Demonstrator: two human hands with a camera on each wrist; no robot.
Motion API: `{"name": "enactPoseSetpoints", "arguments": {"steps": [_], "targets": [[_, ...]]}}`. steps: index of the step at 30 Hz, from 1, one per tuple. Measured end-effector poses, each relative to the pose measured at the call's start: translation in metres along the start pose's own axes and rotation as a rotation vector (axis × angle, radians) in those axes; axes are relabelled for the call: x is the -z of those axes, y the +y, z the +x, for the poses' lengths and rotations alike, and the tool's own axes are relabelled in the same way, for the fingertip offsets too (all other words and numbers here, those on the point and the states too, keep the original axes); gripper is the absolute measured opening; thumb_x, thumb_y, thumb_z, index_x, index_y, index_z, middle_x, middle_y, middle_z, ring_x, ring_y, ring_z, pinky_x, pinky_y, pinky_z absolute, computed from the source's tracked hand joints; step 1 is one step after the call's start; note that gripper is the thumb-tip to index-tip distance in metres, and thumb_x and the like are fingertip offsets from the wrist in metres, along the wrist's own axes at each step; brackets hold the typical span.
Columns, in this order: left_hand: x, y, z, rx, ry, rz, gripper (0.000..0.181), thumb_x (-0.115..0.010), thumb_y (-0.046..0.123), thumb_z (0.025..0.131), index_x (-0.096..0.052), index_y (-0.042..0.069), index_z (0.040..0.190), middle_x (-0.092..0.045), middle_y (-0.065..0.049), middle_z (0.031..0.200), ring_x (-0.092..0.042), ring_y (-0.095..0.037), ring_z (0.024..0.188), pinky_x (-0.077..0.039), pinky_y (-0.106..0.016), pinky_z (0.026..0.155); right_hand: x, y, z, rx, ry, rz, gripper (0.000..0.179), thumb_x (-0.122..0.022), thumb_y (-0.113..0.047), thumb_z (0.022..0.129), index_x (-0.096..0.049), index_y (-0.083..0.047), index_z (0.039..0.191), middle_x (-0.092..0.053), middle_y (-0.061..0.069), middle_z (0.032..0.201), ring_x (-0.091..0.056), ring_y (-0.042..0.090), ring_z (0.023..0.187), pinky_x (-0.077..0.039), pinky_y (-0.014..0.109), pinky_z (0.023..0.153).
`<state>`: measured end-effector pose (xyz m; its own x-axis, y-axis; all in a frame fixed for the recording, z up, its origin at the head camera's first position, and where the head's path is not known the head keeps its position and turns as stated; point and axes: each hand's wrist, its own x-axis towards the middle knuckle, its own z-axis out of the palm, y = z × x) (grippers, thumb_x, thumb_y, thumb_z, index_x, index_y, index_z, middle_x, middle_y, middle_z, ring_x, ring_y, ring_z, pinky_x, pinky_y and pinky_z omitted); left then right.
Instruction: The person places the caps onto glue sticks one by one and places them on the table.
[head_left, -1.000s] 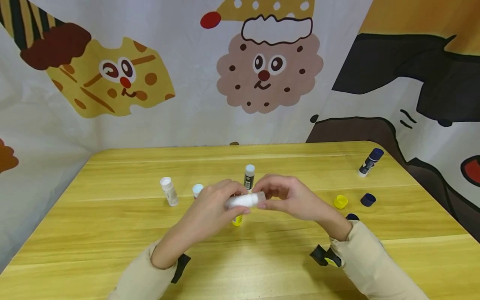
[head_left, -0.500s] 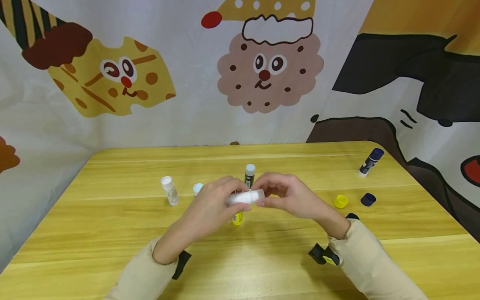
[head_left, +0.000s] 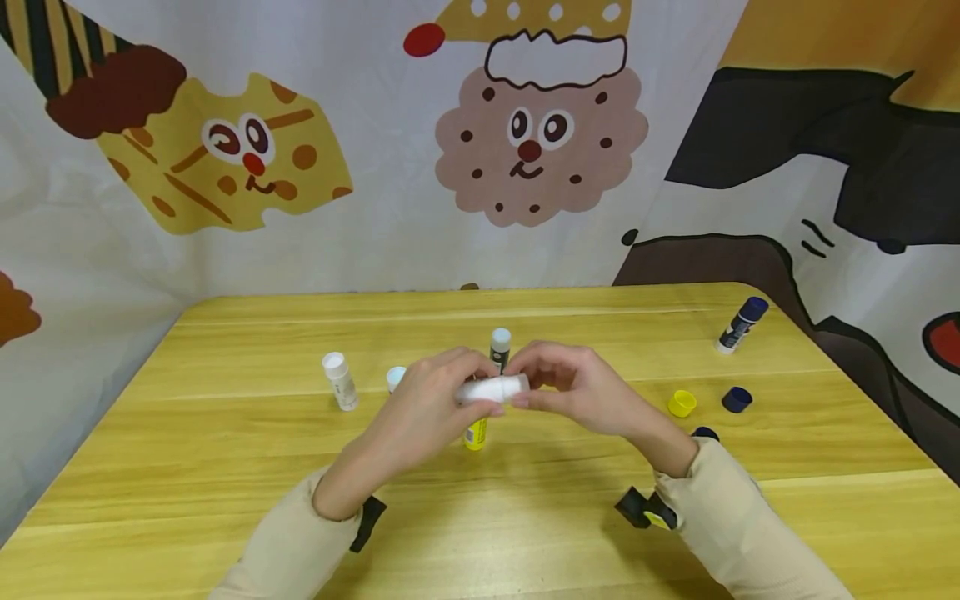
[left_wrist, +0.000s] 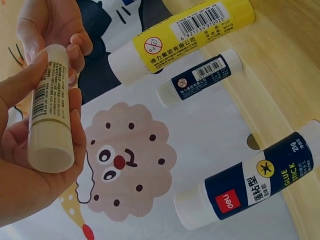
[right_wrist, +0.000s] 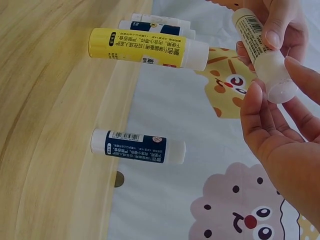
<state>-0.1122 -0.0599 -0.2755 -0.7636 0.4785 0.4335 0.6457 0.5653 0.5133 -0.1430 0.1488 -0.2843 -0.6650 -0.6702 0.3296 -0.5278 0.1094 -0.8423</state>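
In the head view my left hand (head_left: pixel 427 408) grips a white glue stick (head_left: pixel 483 389) by its body, lying nearly level above the table. My right hand (head_left: pixel 581 392) pinches its frosted right end between thumb and fingers. The left wrist view shows the printed label and barcode of the held glue stick (left_wrist: pixel 51 95). Below and behind the hands stand a yellow glue stick (head_left: pixel 476 436), partly hidden, and a dark-labelled glue stick (head_left: pixel 500 342) with a pale top. Another pale-topped glue stick (head_left: pixel 397 377) is mostly covered by the left hand.
A white glue stick (head_left: pixel 341 383) stands on the wooden table (head_left: pixel 225 467) at the left. To the right lie a yellow cap (head_left: pixel 682 404), a navy cap (head_left: pixel 737 400) and another navy cap (head_left: pixel 705 433) by the sleeve. Farther back stands a navy-capped glue stick (head_left: pixel 741 325).
Both hands have risen slightly, keeping hold of the white glue stick, which has turned a little and sits a bit higher. The things on the table have stayed put.
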Motion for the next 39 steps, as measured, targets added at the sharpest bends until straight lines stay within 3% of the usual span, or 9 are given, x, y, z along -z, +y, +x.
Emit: {"name": "enactPoseSetpoints", "arguments": {"steps": [39], "targets": [[-0.0036, -0.0014, 0.0013, -0.024, 0.035, 0.001, 0.027, -0.08, 0.015, 0.069, -0.064, 0.006, 0.089, -0.062, -0.002, 0.087, -0.056, -0.012, 0.071, -0.046, -0.022, 0.062, -0.0043, 0.0042, 0.0008, 0.075, 0.004, 0.016, 0.021, -0.061, 0.012, 0.08, -0.059, 0.005, 0.1, -0.057, 0.014, 0.097, -0.052, 0.02, 0.08, -0.048, 0.029, 0.068]]}}
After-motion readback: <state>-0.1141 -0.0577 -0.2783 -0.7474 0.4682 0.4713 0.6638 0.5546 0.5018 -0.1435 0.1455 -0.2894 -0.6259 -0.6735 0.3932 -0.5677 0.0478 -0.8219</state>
